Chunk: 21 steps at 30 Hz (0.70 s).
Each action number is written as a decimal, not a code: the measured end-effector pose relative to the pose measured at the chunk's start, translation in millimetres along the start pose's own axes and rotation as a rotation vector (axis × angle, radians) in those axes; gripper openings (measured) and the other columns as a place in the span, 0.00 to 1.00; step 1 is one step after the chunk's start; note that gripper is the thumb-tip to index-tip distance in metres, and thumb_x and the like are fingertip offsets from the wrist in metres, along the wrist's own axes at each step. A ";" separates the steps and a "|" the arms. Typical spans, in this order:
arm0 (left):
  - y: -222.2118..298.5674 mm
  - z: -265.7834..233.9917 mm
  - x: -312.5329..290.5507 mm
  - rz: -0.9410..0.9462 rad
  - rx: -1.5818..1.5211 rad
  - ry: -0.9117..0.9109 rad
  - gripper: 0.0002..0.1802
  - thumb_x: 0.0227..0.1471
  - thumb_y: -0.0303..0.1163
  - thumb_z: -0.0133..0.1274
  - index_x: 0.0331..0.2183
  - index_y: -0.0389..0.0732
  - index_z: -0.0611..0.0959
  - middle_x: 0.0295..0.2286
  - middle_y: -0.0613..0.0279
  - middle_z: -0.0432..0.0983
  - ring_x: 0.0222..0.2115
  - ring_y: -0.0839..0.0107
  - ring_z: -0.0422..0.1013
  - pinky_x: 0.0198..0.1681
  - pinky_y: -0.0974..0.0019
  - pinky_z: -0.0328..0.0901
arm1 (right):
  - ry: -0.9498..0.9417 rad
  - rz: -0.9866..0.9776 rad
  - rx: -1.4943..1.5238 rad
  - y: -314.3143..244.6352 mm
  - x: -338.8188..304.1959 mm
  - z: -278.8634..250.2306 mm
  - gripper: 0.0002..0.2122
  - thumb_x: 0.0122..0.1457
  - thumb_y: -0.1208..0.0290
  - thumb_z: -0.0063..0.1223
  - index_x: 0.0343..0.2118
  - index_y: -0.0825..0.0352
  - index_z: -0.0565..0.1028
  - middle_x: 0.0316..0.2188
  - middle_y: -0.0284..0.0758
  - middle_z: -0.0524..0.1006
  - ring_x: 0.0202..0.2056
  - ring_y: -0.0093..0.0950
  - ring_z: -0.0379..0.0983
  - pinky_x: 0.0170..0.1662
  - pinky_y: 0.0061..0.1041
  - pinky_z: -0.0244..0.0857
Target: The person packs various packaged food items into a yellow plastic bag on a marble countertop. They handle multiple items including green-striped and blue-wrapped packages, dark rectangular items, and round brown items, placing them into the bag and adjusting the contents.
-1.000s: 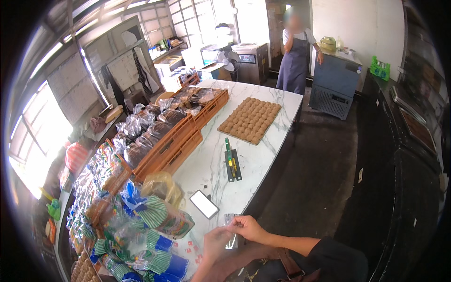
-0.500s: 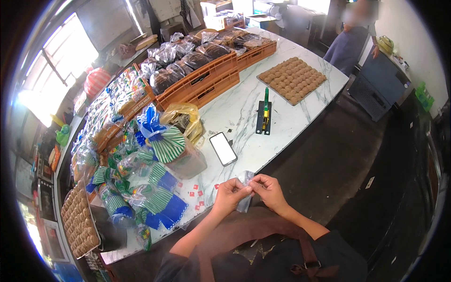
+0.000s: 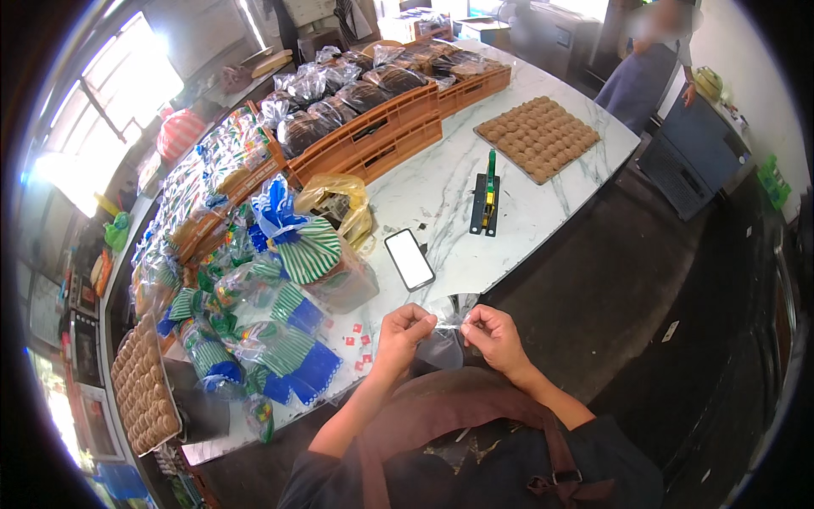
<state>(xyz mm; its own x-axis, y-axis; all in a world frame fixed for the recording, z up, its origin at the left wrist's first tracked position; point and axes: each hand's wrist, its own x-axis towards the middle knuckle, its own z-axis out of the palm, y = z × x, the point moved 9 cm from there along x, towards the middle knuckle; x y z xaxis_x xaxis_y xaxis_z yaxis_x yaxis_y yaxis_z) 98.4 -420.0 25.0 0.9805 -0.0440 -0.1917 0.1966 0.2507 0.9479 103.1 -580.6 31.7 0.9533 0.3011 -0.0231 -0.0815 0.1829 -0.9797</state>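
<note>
A clear plastic bag (image 3: 441,348) is stretched between my two hands near the table's front edge. My left hand (image 3: 402,338) pinches one side of it between thumb and fingertips. The other side is pinched in my right hand (image 3: 498,341). Part of the bag hangs below the fingers, and I see nothing inside it. Left of my left hand, several small red square tags (image 3: 358,341) lie scattered on the table. Beyond the hands lies a phone (image 3: 410,260) with a white screen. Farther off stands a green and yellow bag-neck sealer (image 3: 487,204) on a black base.
Bags with green stripes and blue ends (image 3: 292,356) crowd the left, beside a clear tub (image 3: 343,284) and a yellow plastic bag (image 3: 339,204). Brown crates (image 3: 373,148) hold bagged loaves. A tray of buns (image 3: 538,136) sits far right; a person (image 3: 640,85) stands beyond.
My hands have moved apart, spreading the plastic bag wider between them. The view has shifted slightly. The things on the table stay where they were.
</note>
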 end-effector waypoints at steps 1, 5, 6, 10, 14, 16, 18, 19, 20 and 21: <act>2.6 -0.2 0.5 0.007 0.017 -0.008 0.08 0.51 0.30 0.58 0.25 0.37 0.78 0.20 0.67 0.73 0.23 0.78 0.67 0.31 0.74 0.60 | -0.006 -0.008 -0.020 -1.7 -0.2 0.5 0.04 0.58 0.77 0.52 0.27 0.68 0.72 0.22 0.26 0.72 0.25 0.13 0.67 0.30 0.15 0.61; 17.5 -3.7 1.3 0.052 -0.017 0.014 0.06 0.50 0.29 0.58 0.26 0.37 0.79 0.22 0.66 0.74 0.24 0.78 0.68 0.31 0.74 0.61 | 0.022 -0.028 0.041 -6.3 -0.2 -2.9 0.05 0.58 0.75 0.53 0.27 0.68 0.73 0.22 0.25 0.72 0.25 0.13 0.66 0.30 0.15 0.60; 21.4 -3.9 1.5 0.052 -0.042 0.002 0.06 0.50 0.28 0.58 0.26 0.37 0.79 0.23 0.66 0.74 0.24 0.78 0.68 0.31 0.74 0.61 | 0.021 -0.028 0.069 -6.9 0.4 -3.7 0.05 0.59 0.74 0.53 0.27 0.68 0.73 0.22 0.25 0.72 0.25 0.13 0.66 0.29 0.15 0.60; 31.1 -1.1 -1.7 0.046 0.154 -0.009 0.05 0.50 0.27 0.57 0.28 0.35 0.80 0.25 0.67 0.75 0.25 0.81 0.68 0.31 0.76 0.62 | -0.059 0.068 -0.079 0.6 4.3 2.2 0.08 0.59 0.68 0.57 0.28 0.67 0.75 0.22 0.24 0.71 0.24 0.12 0.63 0.28 0.15 0.58; 28.1 21.5 -9.3 0.060 0.315 -0.127 0.07 0.52 0.28 0.56 0.29 0.33 0.81 0.25 0.66 0.77 0.27 0.82 0.68 0.32 0.76 0.62 | -0.038 0.049 -0.162 -0.3 7.7 8.3 0.09 0.61 0.67 0.55 0.28 0.67 0.75 0.22 0.23 0.71 0.25 0.11 0.61 0.27 0.15 0.57; 21.9 30.7 -11.4 0.040 0.329 -0.175 0.09 0.54 0.29 0.56 0.29 0.32 0.82 0.25 0.65 0.77 0.27 0.81 0.69 0.33 0.76 0.63 | -0.009 0.032 -0.041 -2.6 8.8 8.8 0.09 0.61 0.68 0.54 0.29 0.68 0.75 0.22 0.23 0.71 0.25 0.11 0.62 0.28 0.15 0.58; 14.4 32.5 -11.4 0.001 0.318 -0.162 0.10 0.55 0.30 0.55 0.30 0.30 0.82 0.25 0.64 0.78 0.28 0.80 0.70 0.34 0.75 0.64 | 0.031 0.033 -0.035 -4.1 9.8 5.9 0.08 0.62 0.69 0.53 0.30 0.69 0.75 0.23 0.23 0.71 0.26 0.11 0.63 0.29 0.15 0.60; 14.0 35.1 -11.2 0.015 0.217 -0.176 0.10 0.55 0.29 0.55 0.30 0.31 0.82 0.25 0.64 0.78 0.27 0.80 0.70 0.33 0.76 0.64 | 0.037 0.060 0.000 -2.6 10.2 5.6 0.08 0.62 0.70 0.52 0.30 0.69 0.75 0.23 0.23 0.72 0.26 0.11 0.63 0.30 0.15 0.61; 12.1 35.0 -11.0 0.013 0.144 -0.166 0.09 0.55 0.29 0.55 0.31 0.31 0.82 0.25 0.64 0.78 0.26 0.80 0.70 0.31 0.76 0.64 | 0.069 0.001 -0.038 -9.1 10.5 2.7 0.07 0.62 0.71 0.52 0.31 0.70 0.75 0.23 0.24 0.72 0.26 0.11 0.64 0.31 0.15 0.62; 10.6 34.2 -10.4 0.011 0.070 -0.154 0.09 0.55 0.28 0.55 0.31 0.31 0.83 0.25 0.64 0.78 0.24 0.81 0.70 0.30 0.76 0.64 | 0.094 -0.026 -0.057 -12.9 10.8 0.5 0.07 0.62 0.71 0.52 0.32 0.70 0.74 0.24 0.24 0.72 0.27 0.11 0.65 0.32 0.15 0.63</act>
<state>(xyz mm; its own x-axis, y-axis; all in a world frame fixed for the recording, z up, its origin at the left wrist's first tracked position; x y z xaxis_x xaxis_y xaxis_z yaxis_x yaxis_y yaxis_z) 90.5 -449.9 45.7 0.9708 -0.1911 -0.1449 0.1804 0.1839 0.9662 114.2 -579.2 44.2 0.9781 0.2075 -0.0135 -0.0424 0.1355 -0.9899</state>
